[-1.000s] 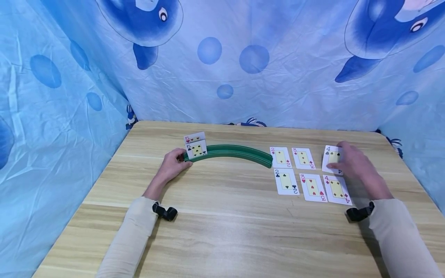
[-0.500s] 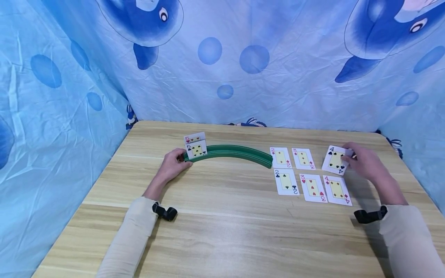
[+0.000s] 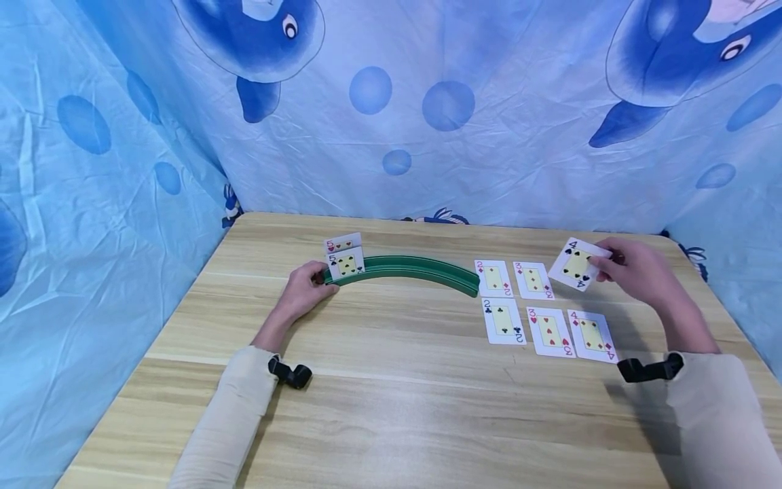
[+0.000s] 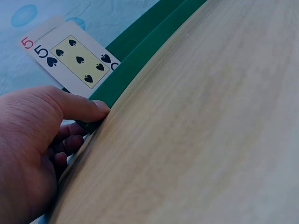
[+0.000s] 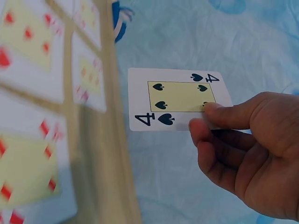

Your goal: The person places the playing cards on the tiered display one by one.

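Observation:
My left hand (image 3: 302,288) pinches the left end of a curved green card holder (image 3: 421,267), thumb on its front wall in the left wrist view. In the holder's left end stand a five of spades (image 4: 80,60) and, behind and above it, a five of hearts (image 3: 342,242). At the right, my right hand (image 3: 638,272) pinches a four of spades (image 5: 180,96) between thumb and fingers. The card is raised over the table, face showing and tilted, its left corner close to the three of diamonds (image 3: 533,280).
Face up right of the holder lie a two of diamonds (image 3: 493,279), two of clubs (image 3: 504,320), three of hearts (image 3: 550,331) and four of diamonds (image 3: 592,335). Blue patterned cloth (image 3: 427,170) hangs behind the wooden table (image 3: 391,407).
My right hand has lifted the four of spades off the table and turned it, moving it slightly left and away from me. My left hand stays on the holder.

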The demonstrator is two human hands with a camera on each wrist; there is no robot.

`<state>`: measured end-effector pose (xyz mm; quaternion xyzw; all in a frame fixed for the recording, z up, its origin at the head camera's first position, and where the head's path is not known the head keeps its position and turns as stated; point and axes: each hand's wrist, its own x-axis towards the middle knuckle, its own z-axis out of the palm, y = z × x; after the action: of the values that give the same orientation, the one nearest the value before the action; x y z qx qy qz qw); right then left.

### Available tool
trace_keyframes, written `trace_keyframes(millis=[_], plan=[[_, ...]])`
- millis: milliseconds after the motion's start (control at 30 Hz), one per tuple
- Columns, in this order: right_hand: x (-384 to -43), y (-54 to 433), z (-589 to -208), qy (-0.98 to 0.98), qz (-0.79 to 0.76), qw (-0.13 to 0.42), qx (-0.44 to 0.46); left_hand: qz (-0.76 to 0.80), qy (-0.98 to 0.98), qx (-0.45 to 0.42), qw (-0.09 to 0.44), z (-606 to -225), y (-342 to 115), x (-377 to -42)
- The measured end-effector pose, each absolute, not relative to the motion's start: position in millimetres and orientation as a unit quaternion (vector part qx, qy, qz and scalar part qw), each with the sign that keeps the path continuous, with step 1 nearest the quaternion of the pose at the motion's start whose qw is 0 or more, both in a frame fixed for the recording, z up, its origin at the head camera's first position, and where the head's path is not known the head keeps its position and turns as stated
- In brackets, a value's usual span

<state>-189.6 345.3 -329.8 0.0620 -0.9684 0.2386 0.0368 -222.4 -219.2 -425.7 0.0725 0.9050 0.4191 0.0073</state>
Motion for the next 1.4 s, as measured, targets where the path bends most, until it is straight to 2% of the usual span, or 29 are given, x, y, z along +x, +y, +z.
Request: trace_keyframes(millis=[467, 967, 1400], plan=[[-205, 281, -306, -0.946, 0.304, 0.054, 0.094, 0.418, 0.906, 0.070, 0.008, -426, -219, -223], [-229, 214, -299, -0.923, 0.361, 0.032, 0.130, 0.418, 0.906, 0.074, 0.004, -426, -219, -223], [-247, 166, -301, -0.904, 0.374, 0.041, 0.201, 0.416, 0.906, 0.073, -0.001, -428, -219, -223]])
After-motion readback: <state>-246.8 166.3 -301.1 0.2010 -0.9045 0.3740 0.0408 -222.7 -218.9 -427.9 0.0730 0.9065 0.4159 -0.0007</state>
